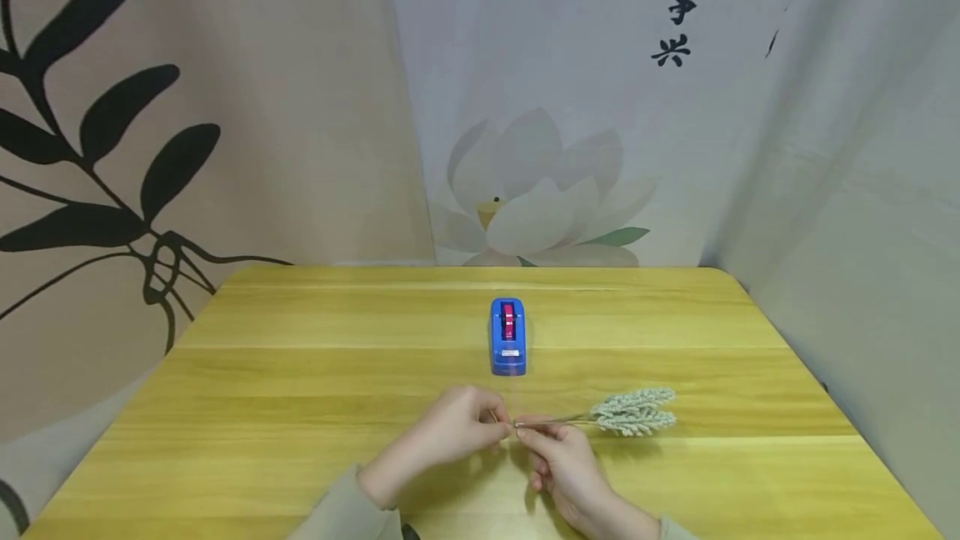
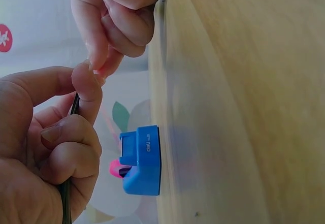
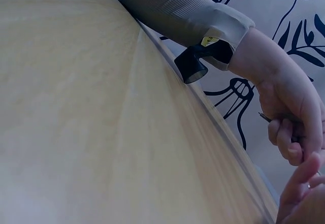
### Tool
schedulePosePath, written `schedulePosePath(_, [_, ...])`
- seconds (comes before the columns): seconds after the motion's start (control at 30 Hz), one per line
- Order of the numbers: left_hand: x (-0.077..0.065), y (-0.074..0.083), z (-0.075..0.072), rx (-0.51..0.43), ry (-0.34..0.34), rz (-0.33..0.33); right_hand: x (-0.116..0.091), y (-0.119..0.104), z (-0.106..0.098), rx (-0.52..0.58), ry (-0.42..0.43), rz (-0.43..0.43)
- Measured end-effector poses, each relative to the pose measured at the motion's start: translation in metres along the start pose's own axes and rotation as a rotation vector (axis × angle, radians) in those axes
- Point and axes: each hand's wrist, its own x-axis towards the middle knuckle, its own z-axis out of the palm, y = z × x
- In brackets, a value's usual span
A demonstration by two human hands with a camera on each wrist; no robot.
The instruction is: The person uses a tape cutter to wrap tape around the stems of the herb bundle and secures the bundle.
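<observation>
A bunch of pale green sprigs (image 1: 636, 412), with braided, yarn-like heads, lies sideways in the head view, heads to the right. My right hand (image 1: 566, 465) pinches its thin stems between thumb and forefinger. Fingertip to fingertip with it, my left hand (image 1: 461, 423) grips the stem ends, and the dark stem (image 2: 66, 198) runs through its curled fingers in the left wrist view. Beyond both hands stands a blue tape dispenser (image 1: 508, 361) with a pink roll (image 1: 508, 321). A faint pinkish strip of tape (image 1: 513, 394) stretches from it toward the fingertips.
The wooden table (image 1: 300, 340) spreads under both forearms. Behind it hangs a printed curtain (image 1: 322, 107) with dark leaves and a pale lotus. A dark wrist camera (image 3: 193, 64) sits at the left sleeve (image 3: 177, 10).
</observation>
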Motion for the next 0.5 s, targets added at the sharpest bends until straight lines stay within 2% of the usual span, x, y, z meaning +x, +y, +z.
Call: schedulePosePath(0.5, [0.0002, 0.0004, 0.002, 0.002, 0.012, -0.01, 0.001, 0.0006, 0.0011, 0.007, 0.019, -0.014])
